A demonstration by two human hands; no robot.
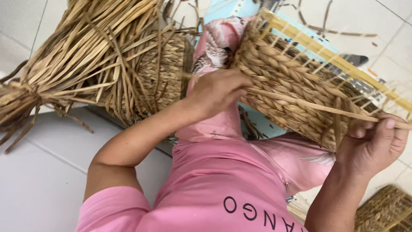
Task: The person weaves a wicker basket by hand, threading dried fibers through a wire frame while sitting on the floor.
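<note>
Three woven baskets, one straw bundle, two hands

Single view, head-worn camera, looking steeply down the wearer's own chest and lap to the white tiled floor. Close range: forearms fill the lower frame. Left hand sits near centre, right hand at the right edge, partly cut off. Half-woven basket lies just beyond the fingers, upper right. Bundle of dry straw well off to the left of the left-hand fingers, cropped by the top edge. No second view, so no shared area.
</note>
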